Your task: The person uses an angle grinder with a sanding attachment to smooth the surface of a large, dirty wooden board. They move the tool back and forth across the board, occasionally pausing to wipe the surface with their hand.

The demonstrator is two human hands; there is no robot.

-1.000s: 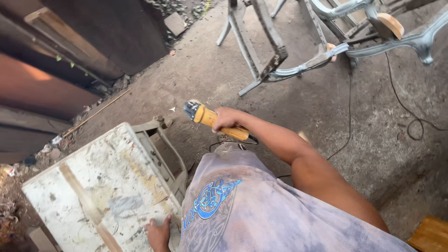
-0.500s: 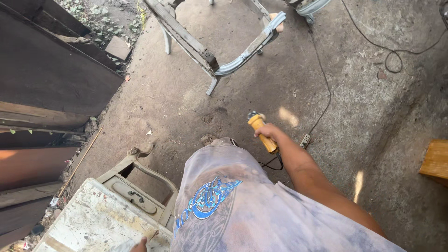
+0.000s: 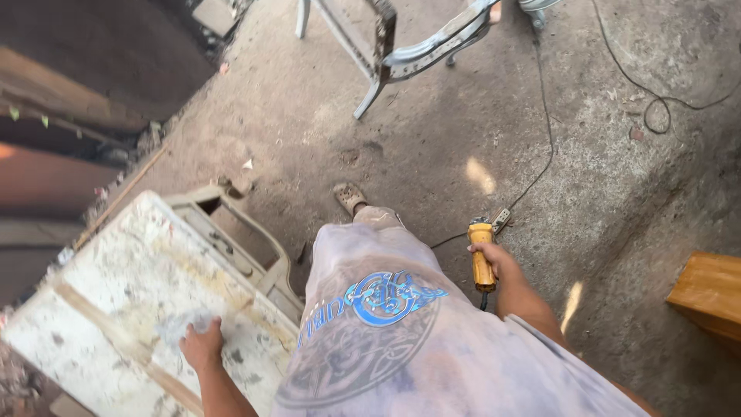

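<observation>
Floor (image 3: 432,147): bare, dusty, grey-brown, sunlit in small patches at centre and right.
Far, centre: pale metal chair frame (image 3: 401,54) standing on it.
Far right to centre: thin black cable (image 3: 544,147) trailing across, looped at far right.
Centre: socket block (image 3: 500,220) lying at the cable's near end.
Near left: white, paint-stained panel (image 3: 116,309) resting flat, ornate pale frame (image 3: 231,232) just beside its far edge.
Near right: orange wooden block (image 3: 706,297).
Centre: one sandalled foot (image 3: 351,198) planted on it.
</observation>
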